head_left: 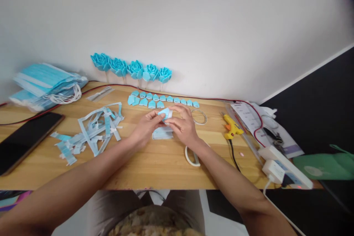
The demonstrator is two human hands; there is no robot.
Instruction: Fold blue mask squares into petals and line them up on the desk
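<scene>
My left hand (145, 127) and my right hand (182, 125) meet at the middle of the wooden table (155, 166). Both pinch a small folded piece of light blue mask fabric (165, 113) between their fingertips. Under them lies a small stack of cut blue fabric squares (162, 133). Just behind the hands runs a row of several folded blue petals (163, 100). Several finished blue fabric roses (132, 68) lean on the wall. White-handled scissors (191, 156) lie under my right wrist.
A heap of blue and white mask trimmings (91, 129) lies left. A stack of face masks (47, 84) and a dark phone (24, 140) are far left. A yellow glue gun (231, 127), a wire ring (199, 116), papers and a white power strip (284, 166) sit right.
</scene>
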